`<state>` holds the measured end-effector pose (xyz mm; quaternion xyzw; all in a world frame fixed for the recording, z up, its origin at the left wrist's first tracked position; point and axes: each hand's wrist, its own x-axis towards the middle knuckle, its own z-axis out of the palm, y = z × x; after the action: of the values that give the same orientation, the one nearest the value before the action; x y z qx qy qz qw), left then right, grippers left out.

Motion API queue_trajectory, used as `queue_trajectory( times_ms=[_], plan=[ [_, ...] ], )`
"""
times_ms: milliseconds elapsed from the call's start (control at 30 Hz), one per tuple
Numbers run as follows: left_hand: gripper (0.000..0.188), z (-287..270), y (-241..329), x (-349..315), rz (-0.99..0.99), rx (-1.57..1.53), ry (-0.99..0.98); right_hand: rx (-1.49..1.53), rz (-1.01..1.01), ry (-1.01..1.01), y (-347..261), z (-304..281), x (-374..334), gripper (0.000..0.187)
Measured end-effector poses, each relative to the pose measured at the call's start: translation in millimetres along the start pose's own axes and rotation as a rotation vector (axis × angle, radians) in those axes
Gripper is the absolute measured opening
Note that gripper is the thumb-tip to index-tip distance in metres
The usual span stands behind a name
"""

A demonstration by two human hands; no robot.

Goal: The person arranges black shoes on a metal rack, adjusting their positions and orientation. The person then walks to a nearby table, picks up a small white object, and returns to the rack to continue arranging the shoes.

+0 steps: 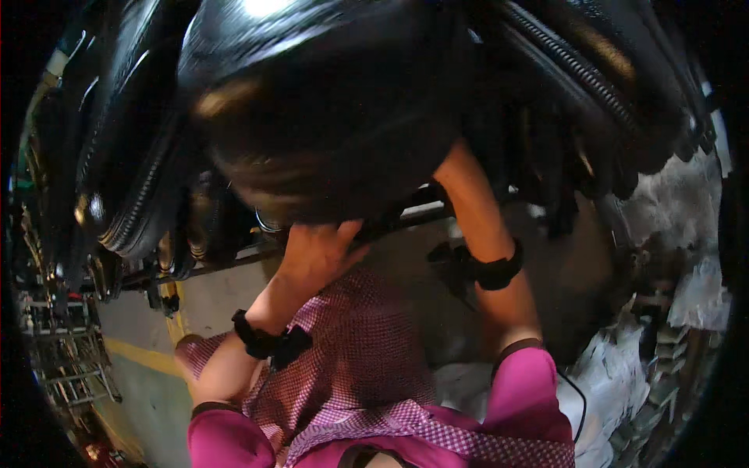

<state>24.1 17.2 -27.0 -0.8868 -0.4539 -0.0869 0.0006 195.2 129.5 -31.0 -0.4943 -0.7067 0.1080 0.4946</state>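
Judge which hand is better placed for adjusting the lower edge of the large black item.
Likely the left hand: it is visible right at the lower edge of the large black item. The right forearm reaches the item's right side, its hand hidden.

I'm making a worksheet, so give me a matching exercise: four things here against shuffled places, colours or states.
1. Left hand
2. Right hand
3. Yellow line
4. Checked cloth

A. Pink and white
B. Hidden by the large black item
C. At the large black item's lower edge
D. On the floor, at left

Pairs: 1-C, 2-B, 3-D, 4-A
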Motion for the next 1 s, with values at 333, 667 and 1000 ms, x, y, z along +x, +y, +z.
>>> queue_trajectory(
  times_ms=[333,667,1000],
  plan=[
    [0.085,5,-20,7,0.195,-0.078,0.289,-0.118,-0.163,-0.142,-37,-7,-18,0.012],
    [0.059,5,-27,-26,0.285,-0.079,0.435,-0.108,0.111,0.088,-70,-23,-47,0.01],
    [0.056,12,-78,-58,0.184,-0.1,0.543,-1.062,-0.32,-0.028,-91,32,1,0.036]
  ],
)
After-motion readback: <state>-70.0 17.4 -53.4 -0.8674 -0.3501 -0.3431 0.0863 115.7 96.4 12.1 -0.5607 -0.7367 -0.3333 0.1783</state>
